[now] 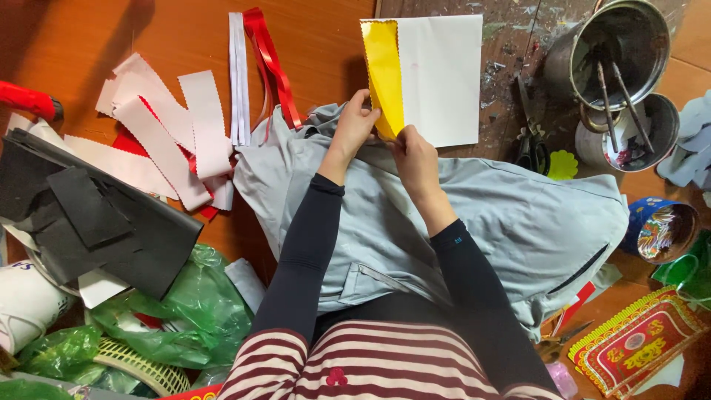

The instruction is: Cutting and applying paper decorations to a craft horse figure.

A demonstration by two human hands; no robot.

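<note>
Left hand point(355, 122) and right hand point(412, 152) pinching near end of yellow paper strip point(384, 70), fingers closed on it; strip lying along left edge of white sheet point(443, 78), over grey jacket point(518, 215); white paper strips point(159, 130) scattering far left; metal pot point(615, 48) sitting far right.

White paper strips point(167, 137), red ribbons point(270, 63) and a grey jacket point(511, 222) lie on the wooden floor point(81, 37).
</note>
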